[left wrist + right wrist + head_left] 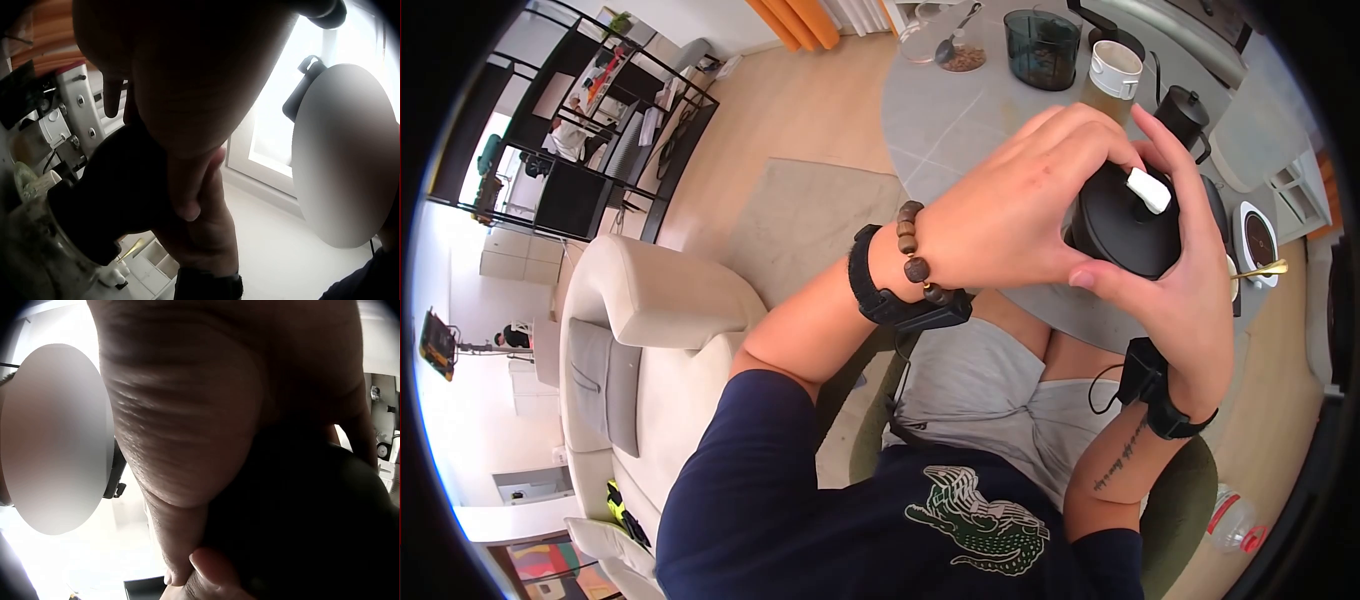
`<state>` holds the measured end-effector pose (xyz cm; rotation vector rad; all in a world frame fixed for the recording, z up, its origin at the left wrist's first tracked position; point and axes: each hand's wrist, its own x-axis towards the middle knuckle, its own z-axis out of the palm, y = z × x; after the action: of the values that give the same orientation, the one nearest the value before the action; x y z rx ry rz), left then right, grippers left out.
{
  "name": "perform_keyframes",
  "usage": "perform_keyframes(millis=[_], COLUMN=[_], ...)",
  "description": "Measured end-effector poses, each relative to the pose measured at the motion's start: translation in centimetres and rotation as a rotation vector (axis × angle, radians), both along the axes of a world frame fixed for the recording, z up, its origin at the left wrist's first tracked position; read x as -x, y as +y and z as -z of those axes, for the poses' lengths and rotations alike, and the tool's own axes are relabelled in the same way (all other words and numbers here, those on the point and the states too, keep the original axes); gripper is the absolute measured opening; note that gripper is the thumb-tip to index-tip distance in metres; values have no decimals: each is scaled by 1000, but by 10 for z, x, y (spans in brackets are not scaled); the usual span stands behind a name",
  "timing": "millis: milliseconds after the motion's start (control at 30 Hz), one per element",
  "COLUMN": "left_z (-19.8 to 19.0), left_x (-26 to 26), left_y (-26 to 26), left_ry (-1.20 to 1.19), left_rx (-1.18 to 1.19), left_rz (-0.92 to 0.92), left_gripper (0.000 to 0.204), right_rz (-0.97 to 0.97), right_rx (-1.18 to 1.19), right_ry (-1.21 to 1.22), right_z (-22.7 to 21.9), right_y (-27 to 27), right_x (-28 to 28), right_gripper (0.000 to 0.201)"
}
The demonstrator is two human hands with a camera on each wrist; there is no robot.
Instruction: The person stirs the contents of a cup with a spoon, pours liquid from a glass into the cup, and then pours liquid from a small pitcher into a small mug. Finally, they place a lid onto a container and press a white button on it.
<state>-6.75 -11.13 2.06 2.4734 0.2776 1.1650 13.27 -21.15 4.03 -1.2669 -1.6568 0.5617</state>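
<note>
Both hands hold a black round-topped vessel (1128,225) over the near edge of the grey table, with a small white knob (1148,190) standing up from its top. From the left, my left hand (1040,195) curls round one side, a beaded bracelet on its wrist. My right hand (1195,255) wraps the opposite side, and the two thumbs come close together at the front. In the left wrist view, the dark body (119,187) flares to a wide rim, with part of the right hand (209,231) against it. The palm hides much of the vessel in the right wrist view.
On the grey table (930,130) stand a dark see-through container (1042,55), a white-rimmed jar (1116,75), a glass with brown bits (962,58) and a black pitcher (1183,112). A gold spoon (1265,269) lies by a white-rimmed round-faced device (1257,235). A cream sofa (670,300) is at left.
</note>
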Motion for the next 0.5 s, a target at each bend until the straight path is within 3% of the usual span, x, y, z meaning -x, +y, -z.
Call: perform_keyframes(millis=[500], left_z=[-2], left_x=[0], left_y=[-1], left_ry=[-12], left_rx=[74], left_rz=[94], left_gripper=[60], right_rz=[-11], right_rx=[-61], right_ry=[-52], right_z=[1], right_y=[1], right_x=[-6], right_gripper=[117])
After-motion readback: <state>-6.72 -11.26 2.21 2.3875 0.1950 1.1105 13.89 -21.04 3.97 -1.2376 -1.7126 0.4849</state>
